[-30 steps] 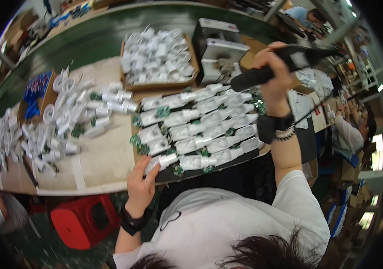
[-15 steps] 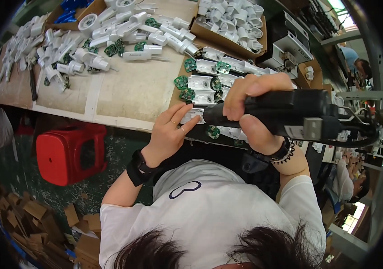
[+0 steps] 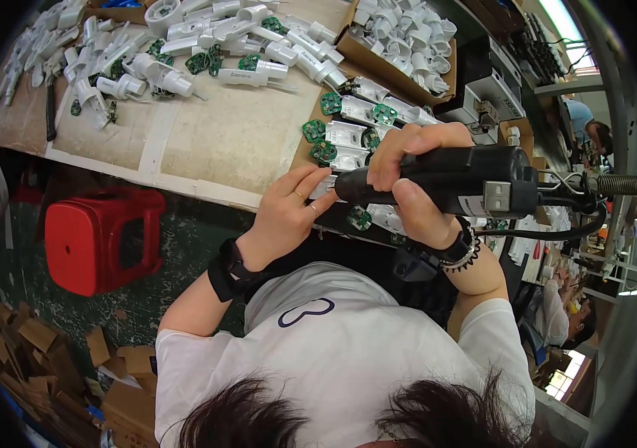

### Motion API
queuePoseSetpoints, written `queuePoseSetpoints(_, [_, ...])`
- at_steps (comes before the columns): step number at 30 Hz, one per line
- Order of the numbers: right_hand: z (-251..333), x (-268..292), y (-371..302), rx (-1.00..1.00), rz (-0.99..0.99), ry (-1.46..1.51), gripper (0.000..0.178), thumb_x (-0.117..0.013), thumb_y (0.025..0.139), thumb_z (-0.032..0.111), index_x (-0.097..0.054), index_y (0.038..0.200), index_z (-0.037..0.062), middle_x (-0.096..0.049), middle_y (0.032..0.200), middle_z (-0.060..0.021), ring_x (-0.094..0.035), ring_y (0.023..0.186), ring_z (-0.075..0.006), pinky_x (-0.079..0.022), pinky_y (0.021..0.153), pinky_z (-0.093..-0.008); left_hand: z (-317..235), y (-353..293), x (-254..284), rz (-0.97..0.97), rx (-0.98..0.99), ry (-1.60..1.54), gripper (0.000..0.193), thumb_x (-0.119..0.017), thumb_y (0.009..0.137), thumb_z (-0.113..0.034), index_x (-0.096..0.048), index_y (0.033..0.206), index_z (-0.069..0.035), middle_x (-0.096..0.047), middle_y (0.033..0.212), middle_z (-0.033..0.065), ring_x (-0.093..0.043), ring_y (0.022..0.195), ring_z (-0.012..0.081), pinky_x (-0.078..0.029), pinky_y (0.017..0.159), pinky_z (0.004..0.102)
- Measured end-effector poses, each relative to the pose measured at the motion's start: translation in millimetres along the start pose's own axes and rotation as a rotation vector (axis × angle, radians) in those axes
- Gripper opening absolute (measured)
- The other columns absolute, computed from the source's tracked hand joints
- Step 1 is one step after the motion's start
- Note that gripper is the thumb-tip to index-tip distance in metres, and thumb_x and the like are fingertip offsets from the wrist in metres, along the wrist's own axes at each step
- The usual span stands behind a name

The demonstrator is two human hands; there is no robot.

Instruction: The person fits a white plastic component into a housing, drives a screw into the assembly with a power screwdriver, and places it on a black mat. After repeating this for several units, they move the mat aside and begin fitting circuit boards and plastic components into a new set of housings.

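Head view, looking down over the worker's dark hair and white shirt. Right hand (image 3: 408, 175) wraps closed around a black electric screwdriver (image 3: 445, 181) held level, its tip pointing toward the left hand (image 3: 288, 209), whose fingers curl loosely at the tip beside a white plastic part (image 3: 348, 136) at the near table edge. More white parts with green circuit boards (image 3: 314, 131) cover the table (image 3: 236, 142); a cardboard box (image 3: 397, 75) holds others. A red stool (image 3: 102, 239) stands below.

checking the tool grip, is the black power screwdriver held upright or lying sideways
Sideways: the black power screwdriver lies level across the right hand, tip toward the left hand.
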State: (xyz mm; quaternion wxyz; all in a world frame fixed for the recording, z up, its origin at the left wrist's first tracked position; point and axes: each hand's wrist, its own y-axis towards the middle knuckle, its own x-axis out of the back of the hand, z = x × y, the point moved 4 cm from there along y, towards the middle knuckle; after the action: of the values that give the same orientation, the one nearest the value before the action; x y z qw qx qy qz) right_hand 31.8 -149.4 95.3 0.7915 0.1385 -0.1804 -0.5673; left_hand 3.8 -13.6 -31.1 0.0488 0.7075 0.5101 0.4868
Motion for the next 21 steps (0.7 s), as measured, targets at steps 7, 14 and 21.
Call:
queuePoseSetpoints(7, [-4, -1, 1, 0.004, 0.019, -0.028, 0.034, -0.062, 0.084, 0.016, -0.037, 0.105, 0.0085, -0.051, 0.072, -0.0082, -0.051, 0.064, -0.0166, -0.044, 0.061, -0.0301, 1, 0, -1, 0.01, 0.004, 0.004, 0.032, -0.062, 0.065, -0.001, -0.069, 0.095, -0.009, -0.058, 0.116, 0.0112, -0.054, 0.108, 0.0288, -0.048, 0.086, 0.0372])
queuePoseSetpoints(14, [-3, -5, 7, 0.007, 0.151, -0.211, 0.032, -0.062, 0.084, 0.014, -0.036, 0.102, 0.0087, -0.051, 0.07, -0.0078, -0.05, 0.061, -0.0164, -0.044, 0.058, -0.0296, 1, 0, -1, -0.011, 0.002, -0.003, 0.026, -0.063, 0.066, -0.003, -0.069, 0.091, -0.008, -0.059, 0.115, 0.0113, -0.055, 0.107, 0.0288, -0.049, 0.085, 0.0365])
queuePoseSetpoints(21, [-13, -4, 5, 0.019, 0.114, -0.122, 0.031, -0.062, 0.084, 0.014, -0.037, 0.101, 0.0088, -0.05, 0.068, -0.0071, -0.05, 0.06, -0.0161, -0.044, 0.057, -0.0294, 2, 1, 0, -0.024, -0.001, -0.008, 0.026, -0.063, 0.067, -0.003, -0.069, 0.091, -0.009, -0.059, 0.114, 0.011, -0.055, 0.106, 0.0284, -0.049, 0.084, 0.0359])
